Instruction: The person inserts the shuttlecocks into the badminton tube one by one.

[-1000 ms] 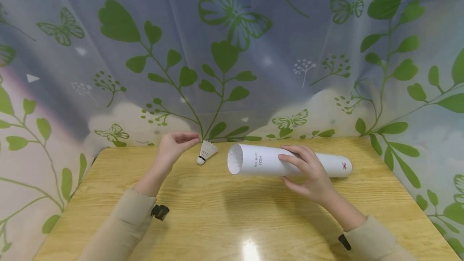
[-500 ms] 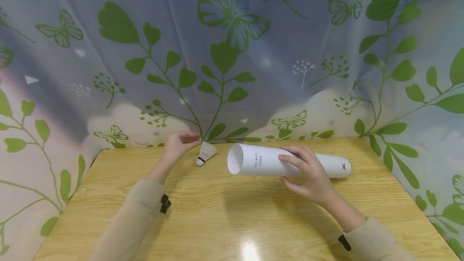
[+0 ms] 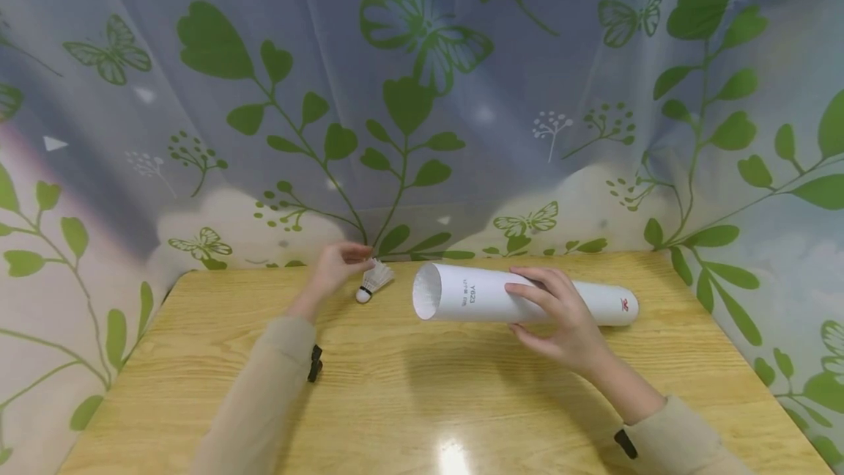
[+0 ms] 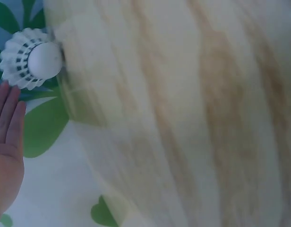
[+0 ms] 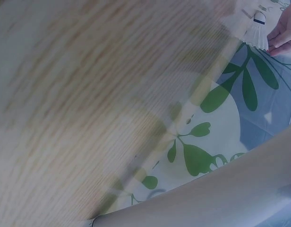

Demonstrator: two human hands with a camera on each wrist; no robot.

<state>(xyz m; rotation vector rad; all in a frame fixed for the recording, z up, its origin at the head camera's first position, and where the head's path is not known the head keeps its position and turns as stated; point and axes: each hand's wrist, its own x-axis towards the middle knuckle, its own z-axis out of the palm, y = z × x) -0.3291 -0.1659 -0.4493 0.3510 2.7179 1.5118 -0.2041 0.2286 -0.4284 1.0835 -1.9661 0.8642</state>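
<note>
A white shuttlecock [image 3: 374, 279] with a black band lies near the table's back edge, its cork toward me. My left hand [image 3: 338, 268] reaches to its feather skirt from the left, the fingertips overlapping the feathers. In the left wrist view the fingers of that hand [image 4: 6, 137] look straight, right at the rim of the shuttlecock [image 4: 41, 60]. My right hand [image 3: 560, 317] grips a white shuttlecock tube [image 3: 478, 295] from above, thumb on the near side. The tube lies sideways, its uncapped mouth facing left toward the shuttlecock. In the right wrist view the tube [image 5: 207, 194] crosses the bottom.
The wooden table [image 3: 369, 380] ends at the back against a hanging curtain [image 3: 455, 152] printed with green leaves and butterflies. The same printed cloth also stands along the left and right sides.
My left hand has moved a little to the right, its fingertips now over the shuttlecock's feathers. My right hand and the tube stay nearly still.
</note>
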